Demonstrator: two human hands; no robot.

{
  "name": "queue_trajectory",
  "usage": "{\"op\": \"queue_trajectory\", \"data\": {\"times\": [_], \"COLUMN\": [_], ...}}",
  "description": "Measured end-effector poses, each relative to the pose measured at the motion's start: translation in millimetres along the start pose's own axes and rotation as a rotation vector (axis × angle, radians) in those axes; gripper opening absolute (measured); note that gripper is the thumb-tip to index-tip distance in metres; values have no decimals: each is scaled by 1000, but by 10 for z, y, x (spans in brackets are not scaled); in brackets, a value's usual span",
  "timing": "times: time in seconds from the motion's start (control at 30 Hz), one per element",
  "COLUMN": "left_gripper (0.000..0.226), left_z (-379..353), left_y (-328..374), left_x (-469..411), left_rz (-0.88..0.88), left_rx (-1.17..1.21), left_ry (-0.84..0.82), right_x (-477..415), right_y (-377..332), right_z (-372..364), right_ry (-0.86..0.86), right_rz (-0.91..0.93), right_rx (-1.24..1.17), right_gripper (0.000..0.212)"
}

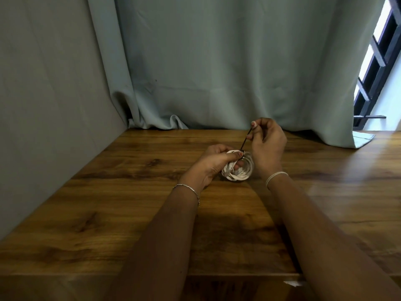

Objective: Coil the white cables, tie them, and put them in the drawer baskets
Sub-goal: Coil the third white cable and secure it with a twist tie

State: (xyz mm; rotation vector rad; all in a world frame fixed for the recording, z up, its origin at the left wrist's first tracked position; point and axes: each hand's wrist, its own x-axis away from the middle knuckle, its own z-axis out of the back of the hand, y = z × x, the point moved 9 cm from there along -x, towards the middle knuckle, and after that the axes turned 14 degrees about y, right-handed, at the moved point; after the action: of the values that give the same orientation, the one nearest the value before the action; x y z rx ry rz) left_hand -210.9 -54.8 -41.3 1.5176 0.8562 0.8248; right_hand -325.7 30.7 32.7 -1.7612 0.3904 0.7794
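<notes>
Above the wooden bench (130, 203), the left hand (213, 164) grips the coiled white cable (238, 170) steady while the right hand (268, 142) pinches a thin dark tie (246, 141), drawing it taut to bind the loops.

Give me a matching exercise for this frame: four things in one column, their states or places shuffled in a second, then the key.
1. left hand
2. right hand
3. coil
4. curtain

a. pinches the dark tie
b. hangs behind the table
c. grips the coil
d. white, wound in loops

Pairs: 1-c, 2-a, 3-d, 4-b
</notes>
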Motion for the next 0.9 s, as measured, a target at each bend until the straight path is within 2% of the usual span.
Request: {"op": "queue_trajectory", "data": {"times": [0.13, 0.23, 0.33, 0.43, 0.57, 0.8, 0.9], "left_gripper": [22, 22, 20, 26, 28, 26, 18], "left_z": [179, 388, 441, 445, 435, 433, 475], "left_y": [-27, -80, -108, -121, -109, -64, -25], "left_x": [-126, -229, -264, -281, -274, -234, -237], "left_rz": [3, 35, 86, 110, 100, 42, -4], "left_rx": [52, 184, 352, 377, 349, 278, 235], "left_ry": [142, 287, 305, 297, 274, 216, 245], "right_x": [62, 212, 328, 351, 383, 421, 420], "right_y": [-23, 1, 61, 138, 157, 127, 159], "right_z": [-119, -350, -480, -492, -508, -510, -504], "right_ry": [-133, -382, -548, -578, -610, -589, -572], "right_rz": [-16, -57, -61, -35, 67, 79, -11], "right_rx": [-40, -50, 9, 91, 242, 229, 155], "right_gripper": [25, 16, 9, 16, 11, 16, 17]}}
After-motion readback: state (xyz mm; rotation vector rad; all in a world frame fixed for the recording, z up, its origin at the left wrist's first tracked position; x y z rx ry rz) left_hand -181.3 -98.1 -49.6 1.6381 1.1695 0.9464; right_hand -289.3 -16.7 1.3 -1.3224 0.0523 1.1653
